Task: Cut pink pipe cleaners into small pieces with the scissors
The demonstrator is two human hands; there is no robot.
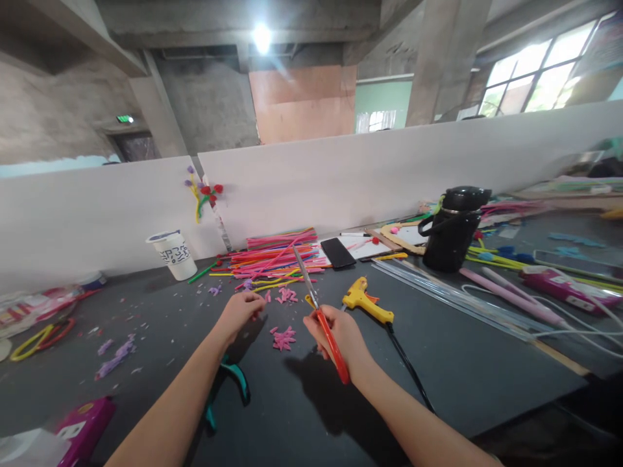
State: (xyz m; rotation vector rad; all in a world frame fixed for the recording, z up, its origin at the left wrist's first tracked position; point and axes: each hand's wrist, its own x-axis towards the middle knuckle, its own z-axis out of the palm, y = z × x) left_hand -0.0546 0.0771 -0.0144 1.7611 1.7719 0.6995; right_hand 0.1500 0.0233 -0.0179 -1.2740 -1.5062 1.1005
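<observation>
My right hand grips a pair of red-handled scissors, their blades pointing up and away from me. My left hand hovers over the grey table with its fingers curled together; whatever they may hold is too small to make out. Just beyond its fingertips lie short pink pipe cleaner pieces. A second pile of pink pieces sits between the two hands. Partly hidden under my left forearm are teal-handled pliers. To the right of the scissors rests a yellow glue gun with a black cord.
Bundled pipe cleaners lie at the back beside a black phone. A white cup stands back left, a black thermos jug back right. Clear sticks stretch across the right side. A white partition borders the table.
</observation>
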